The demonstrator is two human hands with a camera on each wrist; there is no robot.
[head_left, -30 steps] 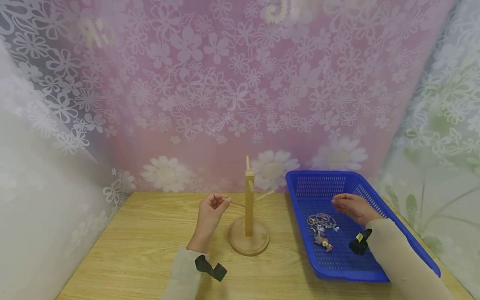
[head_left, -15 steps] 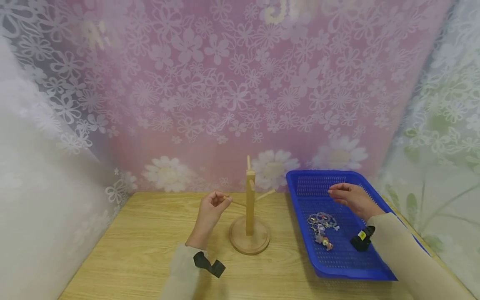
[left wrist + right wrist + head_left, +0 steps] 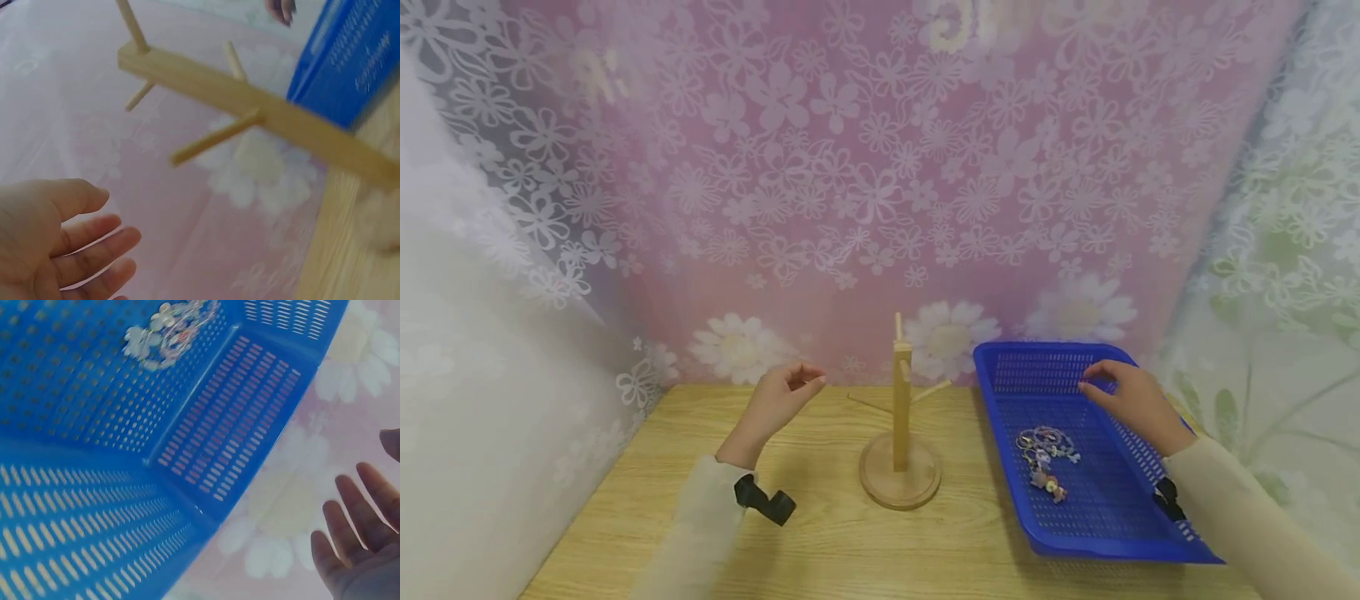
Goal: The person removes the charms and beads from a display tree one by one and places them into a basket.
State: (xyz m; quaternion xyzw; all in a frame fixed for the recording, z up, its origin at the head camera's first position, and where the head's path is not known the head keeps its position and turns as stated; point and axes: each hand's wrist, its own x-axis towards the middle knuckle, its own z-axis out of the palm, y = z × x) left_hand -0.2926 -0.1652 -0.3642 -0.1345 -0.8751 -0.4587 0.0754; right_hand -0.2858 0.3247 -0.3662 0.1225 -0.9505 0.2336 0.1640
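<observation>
Behind my work, a pink curtain [image 3: 880, 167] printed with white flowers fills the backdrop, with paler lace panels at either side. Below it, a light wooden table [image 3: 647, 508] carries everything in reach. On its right side sits a blue perforated basket [image 3: 1120, 542], long edge running away from me. My right hand [image 3: 1138, 400] hovers over the basket's far right part, fingers [image 3: 350, 506] loosely spread and holding nothing; the wrist view shows them apart from the basket wall, against the curtain. My left hand [image 3: 775, 400] is raised above the table, left of the wooden stand [image 3: 899, 433], fingers [image 3: 94, 250] relaxed and slightly curled, gripping nothing and well clear of the stand's pegs. The stand rises upright from a round base at the table's middle, just left of the basket, with thin pegs [image 3: 215, 137] jutting from its square post at angles. Lying on the basket floor, near its middle and between my right hand and the near rim, is a small tangle of beaded trinkets [image 3: 1047, 454], rings and charms bunched together; their details are too small to tell. A black strap clip shows at each of my pale sleeves.
</observation>
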